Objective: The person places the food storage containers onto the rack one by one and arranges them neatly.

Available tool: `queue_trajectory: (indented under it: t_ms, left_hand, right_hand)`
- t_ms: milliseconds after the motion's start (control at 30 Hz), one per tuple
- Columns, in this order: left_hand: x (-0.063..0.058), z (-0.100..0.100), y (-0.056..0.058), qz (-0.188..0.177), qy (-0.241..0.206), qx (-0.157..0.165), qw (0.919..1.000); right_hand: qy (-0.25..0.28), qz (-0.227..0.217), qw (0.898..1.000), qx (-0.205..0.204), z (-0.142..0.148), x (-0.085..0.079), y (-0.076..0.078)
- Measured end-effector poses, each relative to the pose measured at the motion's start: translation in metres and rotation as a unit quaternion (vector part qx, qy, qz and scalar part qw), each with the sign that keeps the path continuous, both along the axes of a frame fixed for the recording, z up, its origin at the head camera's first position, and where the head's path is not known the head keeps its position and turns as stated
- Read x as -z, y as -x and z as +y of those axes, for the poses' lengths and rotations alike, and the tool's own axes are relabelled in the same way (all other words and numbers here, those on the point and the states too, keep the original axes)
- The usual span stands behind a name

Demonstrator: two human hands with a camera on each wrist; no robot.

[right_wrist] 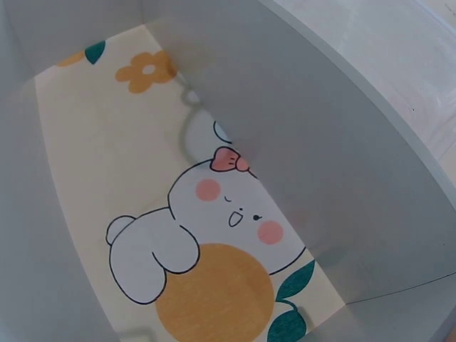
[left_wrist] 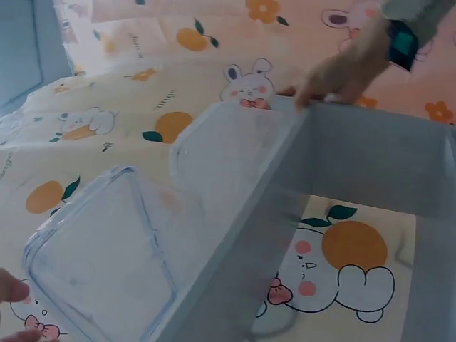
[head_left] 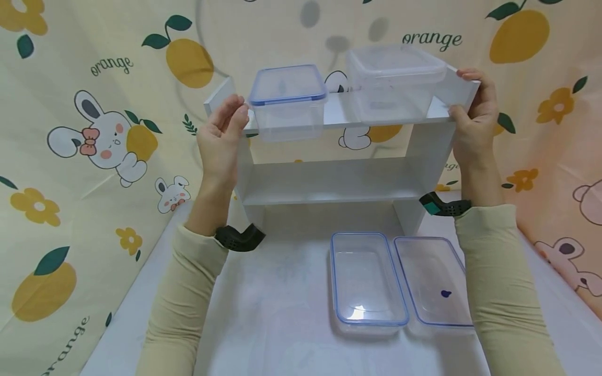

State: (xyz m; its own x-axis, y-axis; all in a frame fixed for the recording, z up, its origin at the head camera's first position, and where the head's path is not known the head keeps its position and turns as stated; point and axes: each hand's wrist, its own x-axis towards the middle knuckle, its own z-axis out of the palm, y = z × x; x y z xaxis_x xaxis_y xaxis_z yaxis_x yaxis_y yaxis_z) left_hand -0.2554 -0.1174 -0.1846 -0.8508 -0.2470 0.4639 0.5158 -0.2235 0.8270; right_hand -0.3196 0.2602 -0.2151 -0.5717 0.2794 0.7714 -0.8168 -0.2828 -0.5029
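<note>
A white shelf unit [head_left: 329,180] stands against the patterned cloth. On its top board sit a clear container with a blue-rimmed lid [head_left: 288,86], at left, and a larger clear container with a whitish lid [head_left: 397,78], at right. My left hand [head_left: 221,138] is raised beside the blue-rimmed container, its fingers loosely bent; in the left wrist view its fingertips [left_wrist: 13,286] appear just off the lid. With my right hand [head_left: 477,117] I grip the raised right end of the top board, thumb in front and fingers over the edge. The right wrist view looks into the unit's compartment [right_wrist: 235,92].
On the white table [head_left: 273,297] lie two shallow clear containers with blue rims, one [head_left: 369,279] in front of the unit and another [head_left: 435,282] next to my right sleeve. A small dark blue spot [head_left: 446,294] shows on the right one. Cloth printed with rabbits and oranges surrounds the table.
</note>
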Motion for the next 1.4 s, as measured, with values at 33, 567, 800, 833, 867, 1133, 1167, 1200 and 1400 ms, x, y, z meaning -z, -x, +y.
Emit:
queue_trajectory:
  t_ms: [33,567,800,833,867,1133,1167,1200,1400]
  left_hand:
    - [0.002,0.002,0.000,0.024,0.022,-0.022,0.9992]
    - [0.032,0.025,0.007,0.313,0.268,-0.249,0.8763]
    - [0.035,0.031,0.010,0.351,0.286,-0.265,0.8515]
    - [0.035,0.031,0.010,0.348,0.286,-0.266,0.8524]
    - [0.036,0.032,0.010,0.345,0.287,-0.266,0.8529]
    - [0.036,0.034,0.012,0.319,0.299,-0.268,0.8586]
    - [0.036,0.034,0.013,0.315,0.302,-0.269,0.8590]
    - [0.036,0.034,0.013,0.312,0.304,-0.269,0.8592]
    - [0.036,0.033,0.018,0.300,0.316,-0.271,0.8583]
  right_hand:
    - [-0.003,0.003,1.000,0.004,0.000,0.000,0.000]
    - [0.007,0.002,1.000,-0.005,-0.001,0.000,0.001]
    - [0.001,0.003,1.000,-0.001,-0.001,-0.001,0.002]
    - [0.004,0.000,1.000,-0.005,0.000,-0.001,0.001]
    - [0.008,-0.004,1.000,-0.008,0.000,-0.001,0.001]
    - [0.002,0.004,1.000,-0.002,-0.001,-0.001,0.002]
    - [0.004,0.003,1.000,-0.004,-0.001,-0.001,0.002]
    - [0.009,0.001,1.000,-0.007,-0.002,-0.001,0.002]
    - [0.014,0.001,1.000,-0.008,-0.002,-0.001,0.002]
